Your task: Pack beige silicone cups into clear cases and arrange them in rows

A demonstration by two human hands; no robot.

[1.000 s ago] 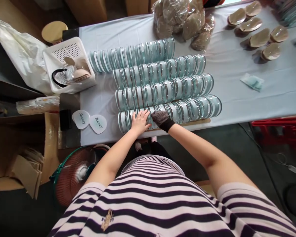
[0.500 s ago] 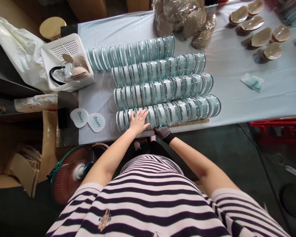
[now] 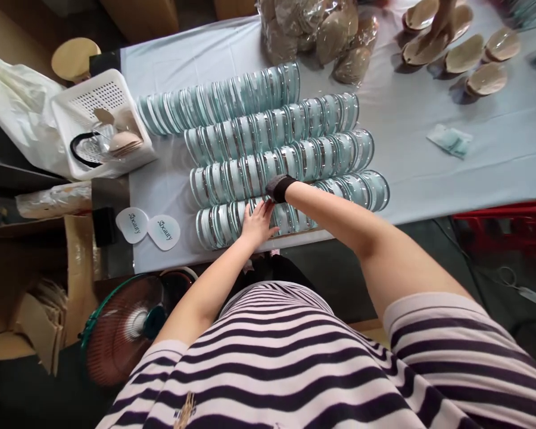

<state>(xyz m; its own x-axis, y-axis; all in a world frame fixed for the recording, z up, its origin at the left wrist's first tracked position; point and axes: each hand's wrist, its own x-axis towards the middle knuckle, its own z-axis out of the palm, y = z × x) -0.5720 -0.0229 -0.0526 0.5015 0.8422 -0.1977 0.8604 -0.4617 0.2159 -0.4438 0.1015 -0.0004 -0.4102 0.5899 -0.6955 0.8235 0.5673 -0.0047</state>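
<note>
The bare left hand [image 3: 258, 221] lies flat with its fingers [image 3: 259, 208] spread wide on top of the nearest row of overlapping pale teal-and-clear plastic packs [image 3: 290, 208], pressing on the left part of that row and gripping nothing. The right hand [image 3: 279, 186], in a dark knitted glove, rests just past it where the nearest row meets the second row [image 3: 281, 164]; its fingers are hidden, so whether they are wide or closed I cannot tell. There are four such rows side by side on the pale blue worktop [image 3: 429, 173], the nearest row along the front edge. Left of the nearest row lie two white teardrop-shaped cards [image 3: 148, 227], each printed "Beauty". Further left and back from that row stands a white perforated plastic basket [image 3: 99, 122]. Well beyond the rows sits a clear bag of beige pads [image 3: 317, 30], and another person's hand [image 3: 442, 24] reaches among loose beige cups.
</note>
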